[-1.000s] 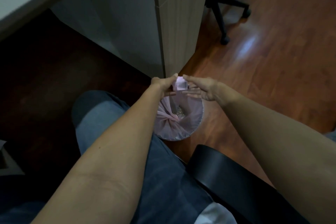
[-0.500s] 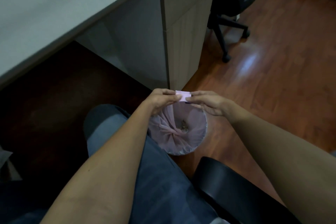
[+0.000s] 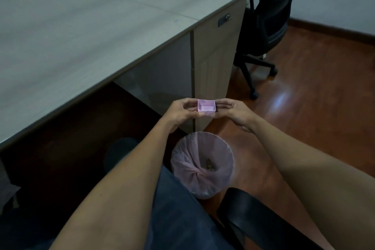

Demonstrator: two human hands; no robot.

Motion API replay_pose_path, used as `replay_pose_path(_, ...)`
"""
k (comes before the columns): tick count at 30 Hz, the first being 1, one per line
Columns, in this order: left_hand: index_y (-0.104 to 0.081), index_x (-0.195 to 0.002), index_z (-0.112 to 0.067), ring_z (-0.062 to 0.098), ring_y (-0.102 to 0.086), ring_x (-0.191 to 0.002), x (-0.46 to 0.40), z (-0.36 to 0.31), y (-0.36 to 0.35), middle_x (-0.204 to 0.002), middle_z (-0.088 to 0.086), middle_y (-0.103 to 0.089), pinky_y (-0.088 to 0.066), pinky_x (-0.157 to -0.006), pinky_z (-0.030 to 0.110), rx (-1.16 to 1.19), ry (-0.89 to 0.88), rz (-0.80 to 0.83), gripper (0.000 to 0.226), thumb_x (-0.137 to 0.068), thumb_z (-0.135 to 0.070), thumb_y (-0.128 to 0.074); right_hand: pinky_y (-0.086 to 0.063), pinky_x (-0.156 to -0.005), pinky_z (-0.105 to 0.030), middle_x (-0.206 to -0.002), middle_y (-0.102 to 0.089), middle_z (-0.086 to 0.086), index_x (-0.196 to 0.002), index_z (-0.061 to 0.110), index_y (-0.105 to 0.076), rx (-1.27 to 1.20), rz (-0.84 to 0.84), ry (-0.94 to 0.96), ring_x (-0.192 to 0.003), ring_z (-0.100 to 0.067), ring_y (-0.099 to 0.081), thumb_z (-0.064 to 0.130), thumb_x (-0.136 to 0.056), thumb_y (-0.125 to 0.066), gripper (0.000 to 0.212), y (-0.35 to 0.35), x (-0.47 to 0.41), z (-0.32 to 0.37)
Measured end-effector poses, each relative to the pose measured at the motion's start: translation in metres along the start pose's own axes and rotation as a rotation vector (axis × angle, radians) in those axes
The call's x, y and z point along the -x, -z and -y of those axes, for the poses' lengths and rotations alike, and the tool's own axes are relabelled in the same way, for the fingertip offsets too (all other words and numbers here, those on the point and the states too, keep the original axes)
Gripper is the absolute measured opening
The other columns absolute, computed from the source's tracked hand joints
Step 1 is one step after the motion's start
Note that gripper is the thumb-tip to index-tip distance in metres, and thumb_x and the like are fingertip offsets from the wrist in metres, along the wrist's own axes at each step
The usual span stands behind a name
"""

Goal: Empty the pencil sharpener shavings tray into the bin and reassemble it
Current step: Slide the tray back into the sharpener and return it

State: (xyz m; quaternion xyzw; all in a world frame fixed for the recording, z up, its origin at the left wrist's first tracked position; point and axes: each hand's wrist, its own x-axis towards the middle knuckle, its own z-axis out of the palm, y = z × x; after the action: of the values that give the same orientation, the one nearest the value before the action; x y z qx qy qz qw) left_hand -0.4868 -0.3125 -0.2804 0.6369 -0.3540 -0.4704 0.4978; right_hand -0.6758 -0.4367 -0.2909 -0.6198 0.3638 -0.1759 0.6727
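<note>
Shavings tray [image 3: 206, 106], the little pink plastic box, is held up between both hands with its open side facing up, and the inside looks clean. Left hand [image 3: 181, 112] pinches the left end with thumb and fingers closed on it, and right hand [image 3: 236, 112] has its fingertips pressed on the right end. It sits in the air above and a bit past the bin [image 3: 202, 163], which is on the floor by the person's knee, lined with a pale pink bag with a small clump of brownish shavings at the bottom. Room is pretty dim. Big grey desk [image 3: 85, 26] fills the left side, with a wood-look drawer unit [image 3: 215, 61] under it that has a lock. Floor [image 3: 316, 91] is glossy reddish wood with a light glare, and a black office chair [image 3: 267, 24] is parked further along the desk.
</note>
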Motion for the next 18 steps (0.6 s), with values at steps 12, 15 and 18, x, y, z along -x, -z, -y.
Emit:
replay_pose_path(12, -0.069, -0.129, -0.006, 0.010, -0.073, -0.103, -0.004, -0.151, 0.003, -0.118, 0.003, -0.076, -0.057, -0.093, 0.023, -0.209, -0.281, -0.010, 0.056, -0.077, -0.013, -0.087, -0.056, -0.080, -0.018, -0.110, -0.075, -0.011, -0.110, 0.011, -0.070, 0.076, 0.040, 0.237, -0.103, -0.019, -0.071, -0.014, -0.076, -0.073, 0.042, 0.034, 0.007, 0.156)
replay_pose_path(15, -0.068, -0.129, -0.004, 0.006, -0.071, -0.097, 0.002, -0.197, 0.006, -0.118, 0.005, -0.074, -0.054, -0.085, 0.011, -0.295, -0.358, -0.007, 0.051, -0.081, -0.012, -0.083, -0.056, -0.086, -0.021, -0.114, -0.075, -0.013, -0.115, 0.010, -0.070, 0.100, 0.036, 0.314, -0.109, -0.022, -0.070, -0.011, -0.075, -0.076, 0.046, 0.037, 0.009, 0.195)
replay_pose_path(18, -0.067, -0.129, -0.001, 0.012, -0.069, -0.103, 0.011, -0.237, 0.016, -0.120, 0.009, -0.073, -0.052, -0.083, 0.007, -0.326, -0.407, -0.041, 0.046, -0.085, -0.009, -0.079, -0.054, -0.099, -0.031, -0.112, -0.075, -0.016, -0.112, 0.009, -0.072, 0.061, 0.056, 0.377, -0.112, -0.026, -0.070, -0.014, -0.073, -0.075, 0.045, 0.033, 0.009, 0.231)
